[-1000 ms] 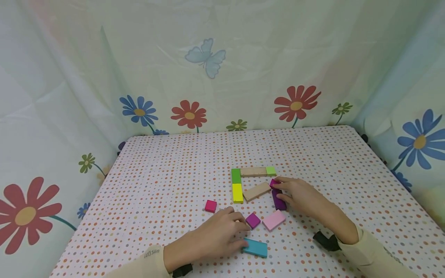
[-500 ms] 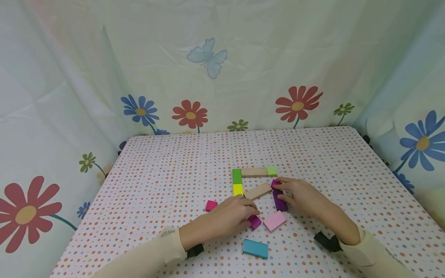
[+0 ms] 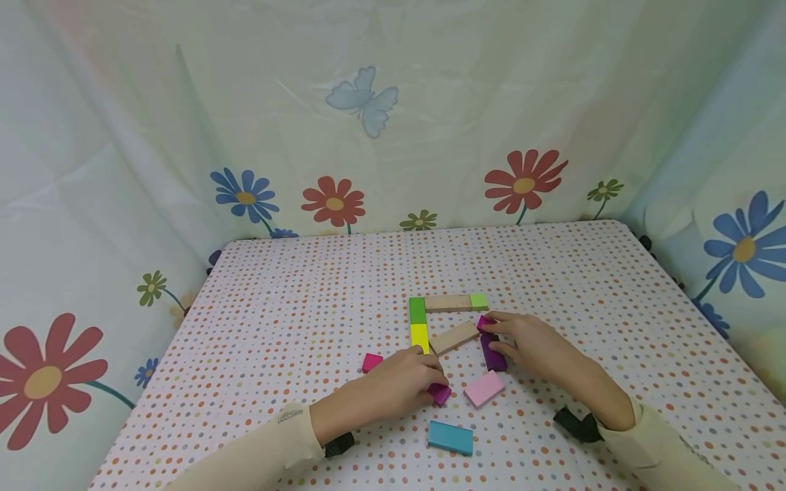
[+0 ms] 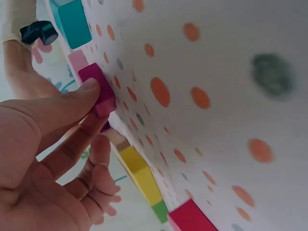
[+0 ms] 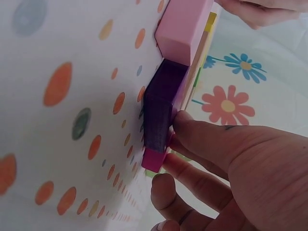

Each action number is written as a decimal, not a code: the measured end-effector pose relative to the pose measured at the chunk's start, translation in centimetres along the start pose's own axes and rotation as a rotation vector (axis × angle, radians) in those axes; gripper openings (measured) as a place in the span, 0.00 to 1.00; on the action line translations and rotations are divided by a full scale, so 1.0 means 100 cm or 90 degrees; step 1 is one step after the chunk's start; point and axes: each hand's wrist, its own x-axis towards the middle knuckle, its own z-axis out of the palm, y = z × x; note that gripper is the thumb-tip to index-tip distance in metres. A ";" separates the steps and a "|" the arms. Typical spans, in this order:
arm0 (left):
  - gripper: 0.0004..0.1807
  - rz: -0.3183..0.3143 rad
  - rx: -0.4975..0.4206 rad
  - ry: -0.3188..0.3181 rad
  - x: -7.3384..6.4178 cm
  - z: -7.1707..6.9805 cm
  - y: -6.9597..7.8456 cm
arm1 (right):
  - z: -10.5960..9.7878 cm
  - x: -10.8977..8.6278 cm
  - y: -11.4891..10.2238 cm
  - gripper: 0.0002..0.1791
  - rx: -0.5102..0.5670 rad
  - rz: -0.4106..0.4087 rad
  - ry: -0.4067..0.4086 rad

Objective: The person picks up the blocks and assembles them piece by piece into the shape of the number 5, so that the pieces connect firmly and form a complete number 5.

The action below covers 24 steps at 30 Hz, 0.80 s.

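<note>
My left hand (image 3: 396,382) pinches a magenta block (image 4: 98,86) between thumb and fingers, just in front of the yellow block (image 3: 419,335). My right hand (image 3: 534,346) has its thumb on a dark purple block (image 5: 163,103) and its fingertips at a small magenta block (image 5: 154,159) set against the purple one's far end. A slanted plain wooden block (image 3: 454,338) runs from near the yellow block to that small magenta one. The yellow block joins a green block (image 3: 417,310), which meets another plain wooden block (image 3: 448,303) ending at a light green block (image 3: 479,301).
A pink block (image 3: 484,389) lies between the hands, nearer me than the purple one. A blue block (image 3: 451,438) is closest to me. Left of the left hand sits a red-pink block (image 3: 372,362). The dotted tablecloth (image 3: 307,293) covers the table, with flowered curtains around it.
My left hand has left the blue block's side, moved forward to the magenta block and gripped it, then drawn it slightly left. My right hand has stayed at the purple and small magenta blocks.
</note>
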 end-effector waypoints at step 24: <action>0.14 -0.068 -0.020 -0.019 -0.047 -0.008 -0.008 | -0.001 -0.001 -0.002 0.22 -0.008 0.005 -0.004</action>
